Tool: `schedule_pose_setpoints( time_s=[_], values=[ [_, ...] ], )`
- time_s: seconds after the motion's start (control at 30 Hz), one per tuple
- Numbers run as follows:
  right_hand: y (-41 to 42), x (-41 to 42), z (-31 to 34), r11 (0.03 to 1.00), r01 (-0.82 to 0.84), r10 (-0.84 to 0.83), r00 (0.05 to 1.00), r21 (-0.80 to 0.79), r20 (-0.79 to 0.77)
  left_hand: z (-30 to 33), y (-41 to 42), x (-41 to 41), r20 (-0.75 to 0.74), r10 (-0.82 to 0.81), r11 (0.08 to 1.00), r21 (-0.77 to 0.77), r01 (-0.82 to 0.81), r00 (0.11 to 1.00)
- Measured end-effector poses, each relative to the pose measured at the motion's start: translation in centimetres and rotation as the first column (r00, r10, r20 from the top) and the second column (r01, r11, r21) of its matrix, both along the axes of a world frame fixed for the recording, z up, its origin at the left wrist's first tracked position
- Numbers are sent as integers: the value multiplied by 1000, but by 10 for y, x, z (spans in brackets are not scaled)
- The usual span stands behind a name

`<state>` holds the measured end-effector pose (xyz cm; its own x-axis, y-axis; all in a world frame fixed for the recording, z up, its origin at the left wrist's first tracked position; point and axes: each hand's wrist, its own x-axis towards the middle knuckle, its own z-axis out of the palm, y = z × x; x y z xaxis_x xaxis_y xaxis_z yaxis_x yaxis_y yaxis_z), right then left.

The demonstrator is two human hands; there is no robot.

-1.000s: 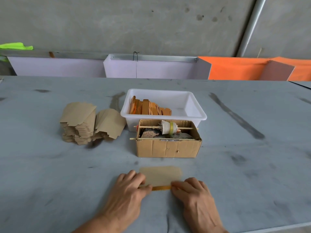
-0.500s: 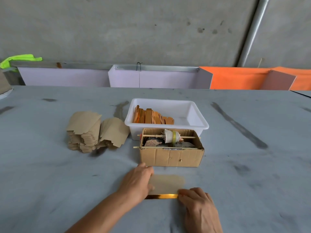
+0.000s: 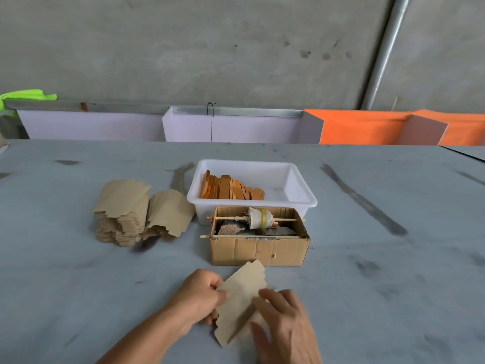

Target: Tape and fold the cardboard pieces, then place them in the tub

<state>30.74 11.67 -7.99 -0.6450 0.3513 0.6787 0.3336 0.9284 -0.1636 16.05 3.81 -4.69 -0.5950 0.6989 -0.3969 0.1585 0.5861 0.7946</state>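
Lifting off the table, the cardboard piece (image 3: 241, 298) now tilts, pinched by the left hand (image 3: 200, 298), right hand (image 3: 283, 319) flat against it: folding begins.

We've got one tan cardboard piece (image 3: 242, 300) tilted up off the table. The white tub (image 3: 299, 190) holds folded orange-brown ones (image 3: 231, 187), with a flat stack (image 3: 123, 214) left of it.
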Motion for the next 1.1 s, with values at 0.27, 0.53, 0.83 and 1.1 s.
schedule_pose_setpoints(
  time_s=[0.27, 0.53, 0.83, 1.1],
  values=[
    [-27, -11, 16, 998, 8, -12, 998, 54, 66, 13, -10, 24, 432, 162, 954, 162, -253, 887],
    [-14, -6, 15, 999, 27, -22, 985, 29, -171, 14, -14, 18, 141, 219, 893, 370, -257, 965],
    [17, 3, 15, 950, -147, 66, 957, -276, -282, 6, -9, -4, -932, 110, 847, 270, 459, 344],
    [27, 19, 6, 989, -148, 147, 985, 7, 89, -15, -14, 17, -997, -30, 832, 18, 554, 77]
  ],
)
